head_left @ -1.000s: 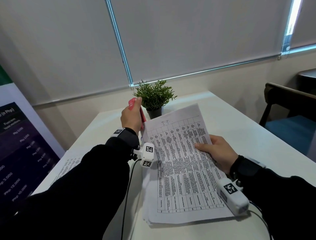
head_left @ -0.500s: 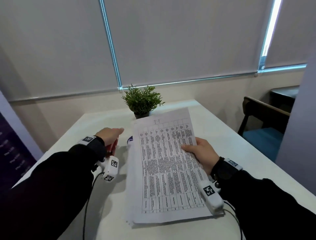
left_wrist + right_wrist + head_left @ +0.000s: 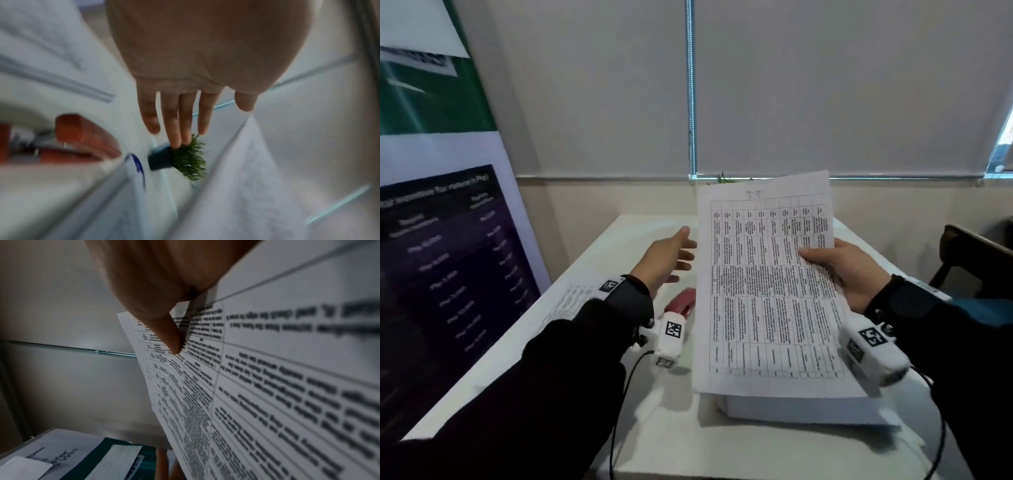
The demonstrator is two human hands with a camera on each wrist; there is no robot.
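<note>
The right hand (image 3: 849,274) pinches the sheet (image 3: 763,291) at frame centre; the left hand (image 3: 664,260), fingers spread, holds nothing near the red stapler (image 3: 681,301). A pot (image 3: 159,160) holds a green plant (image 3: 189,160) on the white desk (image 3: 613,246) below grey blinds (image 3: 825,85).

The white table (image 3: 664,445) carries a red stapler (image 3: 681,303) at frame centre, a paper stack (image 3: 791,407) lower right, a printed sheet (image 3: 571,301) centre left and a potted plant (image 3: 185,157) at its far end.
</note>
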